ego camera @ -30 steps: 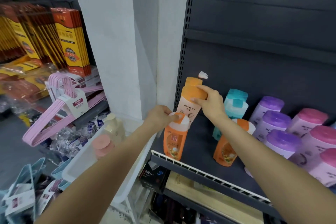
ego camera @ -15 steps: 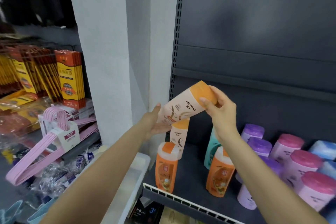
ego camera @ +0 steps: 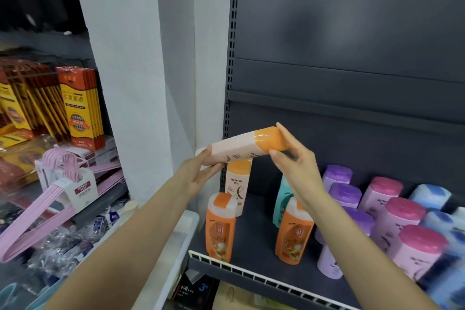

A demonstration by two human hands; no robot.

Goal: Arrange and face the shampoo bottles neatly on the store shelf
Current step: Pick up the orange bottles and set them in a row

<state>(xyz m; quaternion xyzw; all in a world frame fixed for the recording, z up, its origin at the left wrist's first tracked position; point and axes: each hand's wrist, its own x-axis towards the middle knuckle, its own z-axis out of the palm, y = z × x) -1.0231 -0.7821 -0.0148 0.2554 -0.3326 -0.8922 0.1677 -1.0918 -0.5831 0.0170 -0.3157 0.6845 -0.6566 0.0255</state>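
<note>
A cream shampoo bottle with an orange cap lies almost level in the air above the shelf's left end. My right hand pinches its orange cap end. My left hand supports the bottle's base with straight fingers. Directly below, a matching cream bottle stands upright at the back. Two small orange bottles stand nearer the shelf's white wire front rail. A teal bottle stands behind the right orange one, partly hidden by my forearm.
Purple-capped, pink-capped and blue-capped bottles crowd the shelf's right side. A white pillar borders the shelf. Left of it hang pink hangers and yellow-red boxes. A white bin sits below.
The cream bottle was lifted off the shelf and tipped from upright to nearly level. My left hand left the small orange bottle and moved under the cream bottle's base. The view rose.
</note>
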